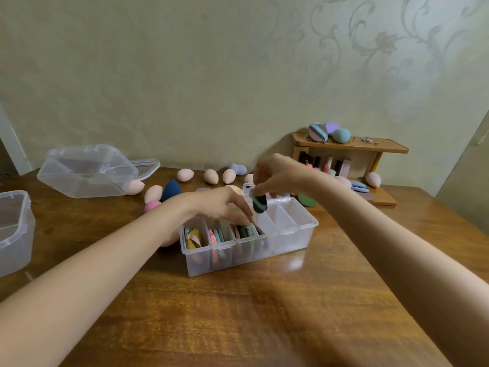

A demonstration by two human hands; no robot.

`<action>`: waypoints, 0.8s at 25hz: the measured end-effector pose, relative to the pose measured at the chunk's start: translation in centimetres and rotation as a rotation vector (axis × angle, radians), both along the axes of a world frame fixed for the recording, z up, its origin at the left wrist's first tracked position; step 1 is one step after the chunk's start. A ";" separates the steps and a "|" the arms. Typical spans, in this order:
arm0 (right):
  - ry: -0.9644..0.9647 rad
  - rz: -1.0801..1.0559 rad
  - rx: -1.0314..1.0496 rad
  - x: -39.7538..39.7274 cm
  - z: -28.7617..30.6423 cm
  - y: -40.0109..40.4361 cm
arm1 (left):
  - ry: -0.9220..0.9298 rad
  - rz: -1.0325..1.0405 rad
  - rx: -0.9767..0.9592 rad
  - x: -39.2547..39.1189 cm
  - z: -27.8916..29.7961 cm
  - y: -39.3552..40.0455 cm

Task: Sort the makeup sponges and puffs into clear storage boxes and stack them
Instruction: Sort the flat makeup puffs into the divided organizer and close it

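Note:
A clear divided storage box (296,241) sits mid-table, with flat puffs standing on edge in its left compartments (219,235); the right compartments look empty. My right hand (277,174) pinches a dark green puff (259,203) just above the box's middle. My left hand (225,203) reaches into the box, its fingertips resting on the upright puffs; whether it grips one is hidden. Peach egg-shaped sponges (211,176) lie behind the box, with a navy sponge (171,189) and a pink one (152,206) to their left.
A clear box with its lid (87,172) stands at the back left, and another clear box (13,231) sits at the left edge. A small wooden shelf (352,147) at the back right holds more puffs, sponges and cosmetics. A green puff (307,200) lies by it.

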State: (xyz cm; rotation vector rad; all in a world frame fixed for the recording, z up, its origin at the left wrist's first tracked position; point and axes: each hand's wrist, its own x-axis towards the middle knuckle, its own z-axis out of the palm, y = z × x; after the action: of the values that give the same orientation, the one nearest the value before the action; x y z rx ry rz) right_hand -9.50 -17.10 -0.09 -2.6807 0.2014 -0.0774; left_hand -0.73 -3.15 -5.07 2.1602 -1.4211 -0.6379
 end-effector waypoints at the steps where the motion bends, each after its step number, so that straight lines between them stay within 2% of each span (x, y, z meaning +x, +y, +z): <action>1: 0.020 0.022 -0.055 -0.3 -0.7 0.5 | -0.026 -0.009 0.006 -0.3 0.1 0.1; 7: 0.143 0.062 -0.231 -0.7 -3.7 1.3 | -0.148 -0.029 0.079 -1.3 0.9 0.1; 12: 0.236 0.111 -0.361 -0.6 -4.5 1.0 | -0.107 -0.026 0.092 -0.8 0.6 0.1; 15: 0.268 0.140 -0.314 -1.2 -4.2 0.3 | -0.021 0.001 0.066 -0.4 0.9 0.0; 17: 0.188 0.104 -0.178 -1.4 -3.3 -1.3 | 0.041 0.040 -0.007 0.1 0.9 -0.3; 20: -0.088 -0.152 0.002 -0.1 -2.5 -5.5 | 0.024 0.038 -0.046 0.7 0.6 -1.2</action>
State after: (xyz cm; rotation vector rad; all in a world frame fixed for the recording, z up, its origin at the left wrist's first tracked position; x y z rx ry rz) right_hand -9.60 -22.61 -2.59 -2.6490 0.3770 -0.2410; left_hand -0.03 -4.36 -4.50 2.1322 -1.3656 -0.6097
